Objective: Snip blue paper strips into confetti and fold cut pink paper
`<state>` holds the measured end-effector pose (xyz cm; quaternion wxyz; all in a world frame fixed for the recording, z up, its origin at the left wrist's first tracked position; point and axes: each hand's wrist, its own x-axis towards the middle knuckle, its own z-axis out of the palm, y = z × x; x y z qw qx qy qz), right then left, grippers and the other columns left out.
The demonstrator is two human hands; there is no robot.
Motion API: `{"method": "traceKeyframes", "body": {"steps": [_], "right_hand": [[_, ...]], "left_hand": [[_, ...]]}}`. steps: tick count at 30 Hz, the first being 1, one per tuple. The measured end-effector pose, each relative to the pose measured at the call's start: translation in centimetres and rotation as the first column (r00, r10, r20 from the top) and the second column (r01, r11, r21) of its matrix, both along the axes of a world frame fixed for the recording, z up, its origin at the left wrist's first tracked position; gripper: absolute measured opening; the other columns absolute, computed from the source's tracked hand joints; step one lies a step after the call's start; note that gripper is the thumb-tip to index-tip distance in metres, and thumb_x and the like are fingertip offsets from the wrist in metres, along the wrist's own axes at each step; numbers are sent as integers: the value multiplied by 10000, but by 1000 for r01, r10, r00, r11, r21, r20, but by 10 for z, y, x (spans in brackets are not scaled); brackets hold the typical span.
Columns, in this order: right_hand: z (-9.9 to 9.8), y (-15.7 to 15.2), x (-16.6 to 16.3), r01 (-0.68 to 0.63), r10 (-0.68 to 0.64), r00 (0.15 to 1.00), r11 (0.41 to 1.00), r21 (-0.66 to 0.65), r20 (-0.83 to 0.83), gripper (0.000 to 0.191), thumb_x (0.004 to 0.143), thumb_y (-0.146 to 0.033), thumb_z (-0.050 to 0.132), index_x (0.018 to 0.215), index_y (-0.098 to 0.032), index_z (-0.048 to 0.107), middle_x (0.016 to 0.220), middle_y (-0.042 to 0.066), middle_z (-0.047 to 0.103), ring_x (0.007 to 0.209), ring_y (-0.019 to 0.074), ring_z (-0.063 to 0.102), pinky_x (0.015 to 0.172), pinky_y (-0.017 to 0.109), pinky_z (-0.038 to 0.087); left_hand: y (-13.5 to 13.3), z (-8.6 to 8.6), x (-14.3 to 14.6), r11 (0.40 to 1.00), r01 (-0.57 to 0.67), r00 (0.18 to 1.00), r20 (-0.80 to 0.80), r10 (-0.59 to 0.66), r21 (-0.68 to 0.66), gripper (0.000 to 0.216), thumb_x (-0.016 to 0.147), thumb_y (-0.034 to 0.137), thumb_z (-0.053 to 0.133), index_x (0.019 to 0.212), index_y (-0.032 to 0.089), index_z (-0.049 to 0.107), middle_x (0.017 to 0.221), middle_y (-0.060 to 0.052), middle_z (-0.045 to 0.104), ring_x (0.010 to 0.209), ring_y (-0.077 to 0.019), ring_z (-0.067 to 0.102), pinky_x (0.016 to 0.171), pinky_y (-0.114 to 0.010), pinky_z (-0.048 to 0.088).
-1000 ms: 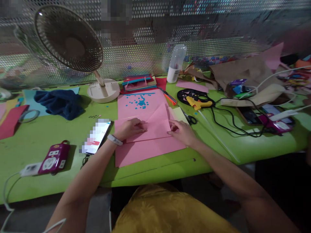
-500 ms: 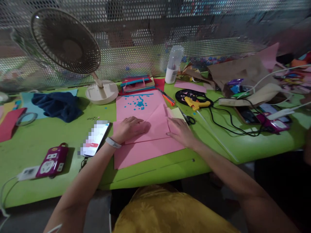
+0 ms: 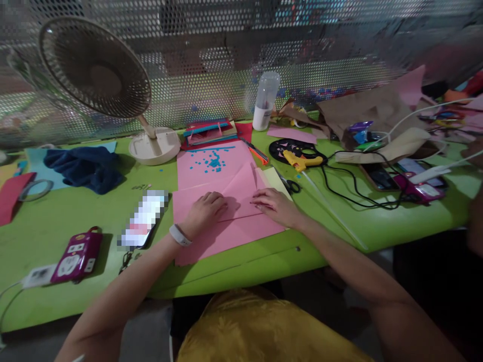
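Observation:
On the green table lies a folded sheet of pink paper (image 3: 241, 188), with a raised, peaked flap at its far side. My left hand (image 3: 206, 213) rests on the left part of the sheet, its fingers stretched out and lying flat. Toward the right side, my right hand (image 3: 277, 207) touches the paper with fingers extended and slightly bent. Under the fold is more pink paper (image 3: 234, 240), and beyond it a pink sheet (image 3: 192, 173) carries small blue paper bits (image 3: 215, 161). A pale yellow sheet (image 3: 274, 177) shows beside my right hand.
Scissors (image 3: 293, 186), a yellow glue gun (image 3: 304, 162) and an orange cutter (image 3: 260, 155) lie to the right. To the left are a phone (image 3: 145, 218), a purple power bank (image 3: 77, 254) and a fan (image 3: 154, 146). A white-based bottle (image 3: 265, 103) stands behind.
My left hand has slid a little toward me over the folded pink paper. My right hand has shifted slightly left along it. The whole view has moved slightly.

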<state>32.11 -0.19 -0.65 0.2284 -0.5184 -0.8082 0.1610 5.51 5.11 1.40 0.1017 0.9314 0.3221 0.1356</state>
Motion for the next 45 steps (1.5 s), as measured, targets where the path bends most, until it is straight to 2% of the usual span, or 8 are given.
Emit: {"method": "traceKeyframes", "body": {"steps": [6, 12, 17, 23, 26, 31, 37, 45], "right_hand": [[2, -1, -1, -6, 6, 1000, 1000, 15, 20, 225, 888, -300, 579, 1090, -267, 673, 1165, 58, 606, 1109, 234, 539, 949, 441, 455], [3, -2, -2, -7, 7, 1000, 1000, 1, 29, 251, 884, -301, 588, 1122, -271, 660, 1184, 67, 591, 1137, 248, 524, 965, 462, 444], [0, 0, 1, -33, 33, 999, 999, 13, 15, 264, 890, -297, 573, 1138, -258, 656, 1183, 83, 589, 1131, 253, 529, 967, 476, 446], [6, -3, -3, -43, 40, 998, 996, 72, 50, 292, 918, -279, 496, 1170, -257, 642, 1200, 87, 605, 1185, 254, 513, 1003, 490, 427], [11, -8, -17, -104, 88, 985, 989, 107, 148, 398, 958, -343, 414, 1312, -212, 538, 1351, 105, 534, 1324, 256, 396, 1097, 495, 325], [7, -16, -43, -267, 246, 910, 964, 18, 334, 782, 913, -635, 310, 1460, -76, 297, 1511, 180, 291, 1414, 288, 229, 1148, 479, 230], [5, -23, -55, -258, 226, 884, 966, 25, 410, 871, 883, -705, 218, 1448, -48, 311, 1507, 208, 274, 1424, 310, 186, 1156, 529, 116], [6, -25, -58, -262, 230, 878, 965, 19, 419, 899, 875, -718, 179, 1445, -34, 305, 1512, 219, 250, 1426, 314, 173, 1146, 566, 75]], "left_hand": [[-12, -8, 1, 998, -67, 997, 47, 68, -20, 238, 927, 293, 483, 1127, 209, 582, 1181, -103, 574, 1099, -253, 513, 946, -436, 438], [-16, -16, 2, 996, -85, 995, 61, 83, 32, 327, 950, 303, 423, 1247, 210, 522, 1234, -107, 573, 1138, -256, 516, 960, -444, 436], [-12, -21, 0, 995, 0, 1000, -1, 0, 95, 396, 976, 285, 338, 1345, 220, 466, 1412, -80, 476, 1329, -233, 397, 1086, -443, 342], [-8, -23, -3, 996, 33, 998, -58, -28, 82, 477, 971, 408, 350, 1404, 219, 413, 1482, -63, 381, 1382, -227, 319, 1126, -440, 293], [-10, -23, -3, 994, 29, 999, -45, -24, 103, 483, 967, 396, 362, 1407, 203, 414, 1483, -75, 374, 1383, -228, 318, 1130, -437, 285], [-10, -22, -2, 993, 32, 999, -44, -27, 114, 481, 969, 403, 363, 1401, 199, 421, 1481, -76, 376, 1386, -220, 310, 1132, -431, 283], [-9, -23, -3, 993, 35, 997, -67, -28, 114, 475, 971, 413, 357, 1378, 186, 449, 1485, -79, 369, 1388, -218, 305, 1141, -425, 269], [-9, -25, -2, 993, 35, 997, -76, -26, 114, 482, 961, 411, 388, 1378, 175, 445, 1481, -92, 376, 1382, -225, 319, 1136, -428, 278]]}}
